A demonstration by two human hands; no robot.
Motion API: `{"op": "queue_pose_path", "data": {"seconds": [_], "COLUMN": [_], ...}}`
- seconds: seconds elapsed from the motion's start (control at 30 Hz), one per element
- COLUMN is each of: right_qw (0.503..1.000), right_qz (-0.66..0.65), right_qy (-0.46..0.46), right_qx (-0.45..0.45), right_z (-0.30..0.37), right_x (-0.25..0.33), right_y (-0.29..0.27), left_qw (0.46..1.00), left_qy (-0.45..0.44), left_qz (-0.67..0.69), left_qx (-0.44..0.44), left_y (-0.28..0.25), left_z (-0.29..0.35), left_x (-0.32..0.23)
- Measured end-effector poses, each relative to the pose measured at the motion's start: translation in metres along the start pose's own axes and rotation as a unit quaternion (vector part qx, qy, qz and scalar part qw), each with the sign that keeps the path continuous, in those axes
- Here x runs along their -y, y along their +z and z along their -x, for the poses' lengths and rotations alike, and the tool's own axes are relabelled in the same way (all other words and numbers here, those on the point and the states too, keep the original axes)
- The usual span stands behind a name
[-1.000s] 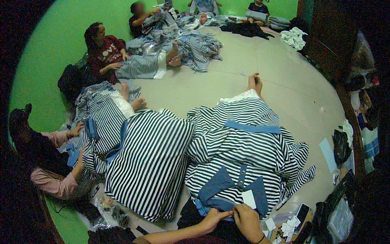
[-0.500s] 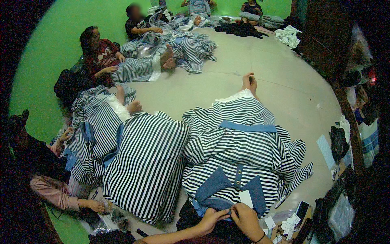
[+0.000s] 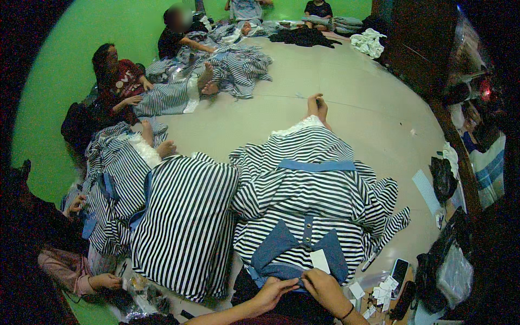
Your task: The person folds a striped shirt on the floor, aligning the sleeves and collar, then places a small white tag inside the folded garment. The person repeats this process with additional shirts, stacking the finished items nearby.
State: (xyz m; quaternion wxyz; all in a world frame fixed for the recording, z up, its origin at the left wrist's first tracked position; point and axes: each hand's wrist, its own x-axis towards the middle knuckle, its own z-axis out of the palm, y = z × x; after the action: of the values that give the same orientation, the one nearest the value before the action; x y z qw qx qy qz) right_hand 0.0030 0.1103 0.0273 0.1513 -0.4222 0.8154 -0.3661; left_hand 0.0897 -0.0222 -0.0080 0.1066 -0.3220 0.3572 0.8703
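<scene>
A black-and-white striped shirt [image 3: 281, 206] with a blue collar [image 3: 279, 241] and a buttoned blue placket is spread over my outstretched legs. At its near end, my left hand [image 3: 276, 294] pinches the blue edge of the collar between thumb and fingers. My right hand [image 3: 323, 288] is closed on the same edge, its fingertips meeting those of the left. Anything small between the fingertips is hidden. A blank-looking white tag [image 3: 320, 261] lies against the collar just beyond my right hand. Another blue band [image 3: 317, 165] crosses the striped cloth farther up.
To the left stands a tall striped bundle [image 3: 184, 222]. White tags [image 3: 385, 290], a phone [image 3: 400, 272] and a pen [image 3: 370, 261] lie at my right, with black plastic bags [image 3: 447, 254] beyond. Several people sit with striped garments along the green wall [image 3: 59, 108].
The whole scene has shifted slightly left in view. Both hands still pinch the collar edge, with small finger movements. At the back left, a person's arm has reached lower into the cloth.
</scene>
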Motion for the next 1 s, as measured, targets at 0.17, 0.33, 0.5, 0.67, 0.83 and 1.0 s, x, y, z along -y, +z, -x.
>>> {"op": "queue_pose_path", "data": {"seconds": [0.17, 0.33, 0.5, 0.67, 0.83, 1.0], "right_qw": [0.999, 0.993, 0.990, 0.988, 0.987, 0.988], "right_qz": [-0.037, -0.111, -0.136, -0.133, -0.137, -0.124], "right_qy": [-0.021, 0.026, 0.043, 0.041, 0.040, 0.029], "right_qx": [-0.009, -0.027, -0.021, -0.059, -0.069, -0.083], "right_z": [-0.003, -0.003, -0.002, -0.004, -0.002, 0.001], "right_x": [-0.001, 0.000, -0.001, -0.005, -0.006, -0.002], "right_y": [-0.003, -0.010, -0.011, -0.002, 0.004, 0.003], "left_qw": [0.998, 0.885, 0.728, 0.802, 0.891, 0.950], "left_qy": [-0.042, -0.042, 0.398, 0.267, 0.193, 0.150], "left_qz": [-0.020, -0.435, -0.559, -0.534, -0.410, -0.270], "left_qx": [0.037, 0.163, -0.009, -0.020, -0.022, -0.052], "left_y": [0.006, 0.012, 0.028, 0.029, 0.021, 0.018], "left_z": [0.007, 0.022, 0.021, 0.013, 0.015, 0.012], "left_x": [-0.014, -0.045, -0.052, -0.047, -0.037, -0.027]}}
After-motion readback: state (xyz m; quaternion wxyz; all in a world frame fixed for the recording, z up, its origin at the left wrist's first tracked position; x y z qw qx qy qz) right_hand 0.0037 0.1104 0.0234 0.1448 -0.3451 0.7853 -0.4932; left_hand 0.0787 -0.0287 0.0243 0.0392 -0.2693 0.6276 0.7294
